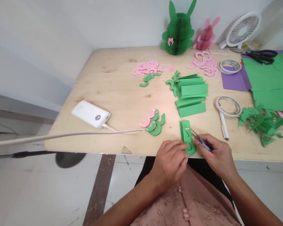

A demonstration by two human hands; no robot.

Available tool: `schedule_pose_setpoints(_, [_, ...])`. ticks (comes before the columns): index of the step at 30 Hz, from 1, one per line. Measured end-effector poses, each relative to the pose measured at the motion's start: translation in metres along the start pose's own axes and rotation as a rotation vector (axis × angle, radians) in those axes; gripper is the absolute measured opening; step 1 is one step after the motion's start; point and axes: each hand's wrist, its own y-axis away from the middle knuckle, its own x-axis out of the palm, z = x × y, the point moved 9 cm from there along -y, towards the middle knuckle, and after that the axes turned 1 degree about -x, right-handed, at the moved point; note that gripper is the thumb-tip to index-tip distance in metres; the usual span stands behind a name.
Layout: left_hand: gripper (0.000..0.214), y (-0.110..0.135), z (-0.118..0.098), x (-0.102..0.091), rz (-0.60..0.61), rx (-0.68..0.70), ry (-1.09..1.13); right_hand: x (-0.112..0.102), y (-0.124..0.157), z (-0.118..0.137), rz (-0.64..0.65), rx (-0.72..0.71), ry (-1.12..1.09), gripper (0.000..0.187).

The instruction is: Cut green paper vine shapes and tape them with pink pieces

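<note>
At the table's front edge lies a folded green paper strip (185, 129) with a curved outline and a small white mark on it. My left hand (171, 160) grips its lower left side, fingers bent over the edge. Just to the right, my right hand (217, 153) is closed round small pointed scissors (200, 140) with blue handles. Their tips point up and left, close beside the strip; whether they touch it I cannot tell. Cut wavy green pieces (158, 128) and a pink wavy piece (145, 122) lie to the left.
Folded green strips (194, 91) lie beyond my hands, with pink cutouts (147, 68) farther back. To the right are tape rolls (228, 106), a white pen (224, 127) and green scraps (264, 124). A white power bank (91, 113) with a cable lies left. Paper rabbits (179, 33) stand behind.
</note>
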Motion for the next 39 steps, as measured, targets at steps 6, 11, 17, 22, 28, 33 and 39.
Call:
schedule_pose_setpoints(6, [0.011,0.009,-0.011,0.002,-0.055,0.104,-0.094,0.001,0.001,-0.002,-0.011,-0.035,0.05,0.019])
schedule_pose_setpoints(11, [0.011,0.015,-0.015,0.008,-0.038,0.18,-0.071,0.002,0.002,-0.001,0.006,-0.057,0.111,0.017])
schedule_pose_setpoints(17, [0.01,0.015,-0.016,0.015,0.014,0.212,-0.068,0.002,0.002,0.0,-0.007,-0.06,0.128,0.017])
schedule_pose_setpoints(22, [0.012,0.013,-0.013,0.016,0.03,0.18,-0.058,0.002,0.0,0.0,0.003,-0.049,0.111,0.02])
schedule_pose_setpoints(28, [0.013,0.012,-0.01,0.016,0.028,0.151,-0.029,0.001,-0.003,0.002,0.023,-0.055,0.062,0.02])
schedule_pose_setpoints(33, [0.012,0.011,-0.008,0.016,0.027,0.147,-0.008,0.0,-0.003,0.005,0.022,-0.089,0.088,0.015])
schedule_pose_setpoints(39, [0.012,0.01,-0.007,0.018,0.036,0.127,-0.024,-0.005,0.0,0.012,0.003,-0.178,0.143,0.01])
